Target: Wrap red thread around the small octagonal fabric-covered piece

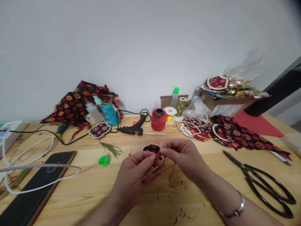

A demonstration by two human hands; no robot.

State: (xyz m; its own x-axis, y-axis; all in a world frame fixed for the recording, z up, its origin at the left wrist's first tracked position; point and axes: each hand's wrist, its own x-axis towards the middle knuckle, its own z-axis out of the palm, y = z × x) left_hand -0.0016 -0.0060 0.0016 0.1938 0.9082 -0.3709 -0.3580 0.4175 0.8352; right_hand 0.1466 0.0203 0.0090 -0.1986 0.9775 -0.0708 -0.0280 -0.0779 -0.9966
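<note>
My left hand (137, 172) is closed, thumb and forefinger pinching a small bundle of red-orange thread (160, 155). My right hand (187, 158) pinches the same bundle from the other side, its fingertips almost touching the left ones. Loose strands trail below, between the hands and the wooden table (94, 201). Just behind the fingers lies a light-edged, many-sided ornament (150, 146) covered in dark patterned fabric; the hands hide part of it. A large spool of red thread (158, 121) stands further back.
Black-handled scissors (263, 182) lie at right, a phone (39, 185) with a white cable at left. Behind are a glue gun (134, 128), a teal thread cone (110, 114), a flower-shaped ornament (100, 130) with a green tassel, and a filled cardboard box (225, 105). A green cap (104, 161) sits left.
</note>
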